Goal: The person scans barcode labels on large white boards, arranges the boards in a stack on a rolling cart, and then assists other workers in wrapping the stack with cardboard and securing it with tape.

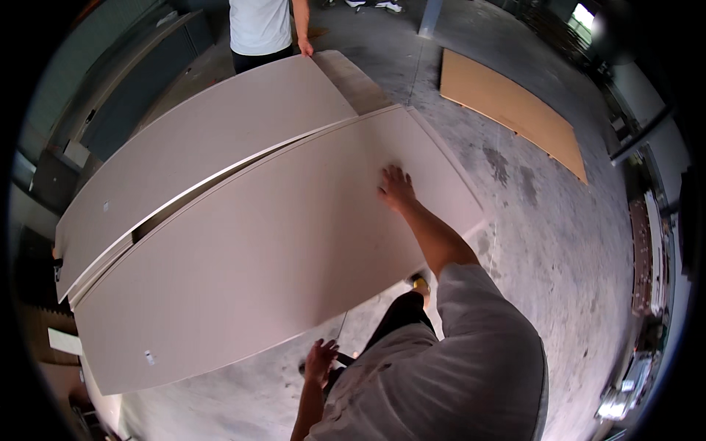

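My right hand [398, 188] rests on the upper face of a large pale grey-beige board [250, 257], fingers spread and nothing in them. Below the board's near edge is my left hand [320, 361], its fingers loosely apart and no object visible in it. A second board [213, 140] of the same colour lies alongside on the far side, slightly askew, with a dark gap between the two. Another person's hand [306, 48] is at the far corner of that second board. More board edges show beneath both at the left end.
A tan board [511, 106] lies on the grey concrete floor [544, 272] to the right. The other person [261, 29] stands beyond the stack. A blue-grey post [430, 18] rises at the back. Long stacked pieces [647, 257] line the right wall.
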A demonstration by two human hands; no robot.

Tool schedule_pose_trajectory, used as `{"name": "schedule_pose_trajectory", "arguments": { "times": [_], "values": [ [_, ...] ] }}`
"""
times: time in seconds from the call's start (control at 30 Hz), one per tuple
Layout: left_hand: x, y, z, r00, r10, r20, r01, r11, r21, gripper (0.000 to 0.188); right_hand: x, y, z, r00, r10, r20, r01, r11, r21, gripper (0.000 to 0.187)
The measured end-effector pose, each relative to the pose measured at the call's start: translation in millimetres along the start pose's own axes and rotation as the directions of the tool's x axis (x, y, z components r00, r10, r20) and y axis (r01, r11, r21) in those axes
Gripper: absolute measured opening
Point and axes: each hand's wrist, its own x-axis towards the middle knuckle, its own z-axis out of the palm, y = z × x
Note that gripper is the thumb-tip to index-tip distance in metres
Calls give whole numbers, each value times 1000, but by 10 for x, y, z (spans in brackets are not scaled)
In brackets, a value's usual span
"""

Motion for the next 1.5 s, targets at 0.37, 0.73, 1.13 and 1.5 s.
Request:
{"name": "schedule_pose_trajectory", "arguments": {
  "times": [0.37, 0.73, 1.13, 1.5],
  "values": [
    [1288, -844, 4082, 998, -38, 53, 21, 958, 288, 55, 3410, 1720, -12, 917, -308, -252, 341, 935, 96, 52],
    [2207, -2649, 4729, 952, 280, -124, -260, 952, 159, 54, 3859, 1686, 63, 770, -581, -265, 593, 804, -40, 36],
    [2040, -3720, 5691, 730, -133, -670, -297, 822, -487, 70, 2591, 2679, 110, 806, -581, -113, 581, 813, -37, 58],
    [1216, -3705, 5955, 264, -82, -961, -365, 914, -178, 65, 1831, 3122, 251, 738, -661, -139, 665, 675, 321, 62]
  ]
}}
